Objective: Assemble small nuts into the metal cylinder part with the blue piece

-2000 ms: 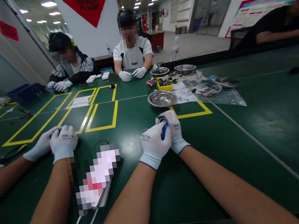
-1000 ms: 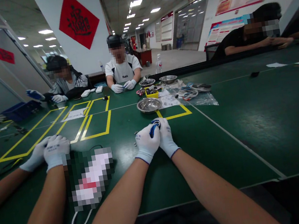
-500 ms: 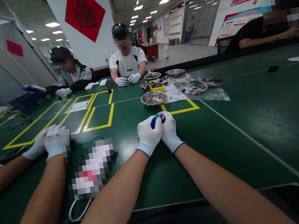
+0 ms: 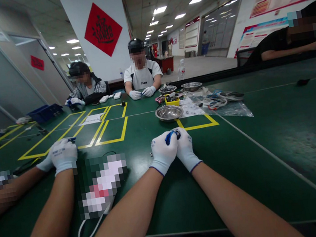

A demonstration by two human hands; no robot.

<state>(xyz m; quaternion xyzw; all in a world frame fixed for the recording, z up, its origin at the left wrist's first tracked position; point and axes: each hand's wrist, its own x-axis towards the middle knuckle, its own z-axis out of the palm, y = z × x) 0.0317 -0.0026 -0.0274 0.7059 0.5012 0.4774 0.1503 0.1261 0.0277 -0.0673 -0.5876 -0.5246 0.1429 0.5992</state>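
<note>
Both my hands wear white gloves with blue cuff trim and meet over the green table (image 4: 233, 187). My left hand (image 4: 165, 151) is closed, its fingers and thumb pressed against a small dark round part with a shiny ring (image 4: 178, 133). Around the other side of that part, my right hand (image 4: 185, 150) is closed too. A blue patch (image 4: 168, 137) at my left thumb looks like glove coating. The part's lower side is hidden by the gloves. Left of my left hand lie a few tiny metal pieces (image 4: 151, 154).
Beyond my hands stand a steel bowl (image 4: 169, 113), a yellow box of small parts (image 4: 172, 100) and a plastic bag (image 4: 235, 109). A pixelated white object with a cord (image 4: 105, 186) lies left of my forearm. Close by are a neighbour's gloved hands (image 4: 62, 154). Co-workers sit opposite.
The view has shifted, so everything appears lower and slightly to the right. My hands keep their grip on the round part. The far-left co-worker's raised hand has come back from the blue bin.
</note>
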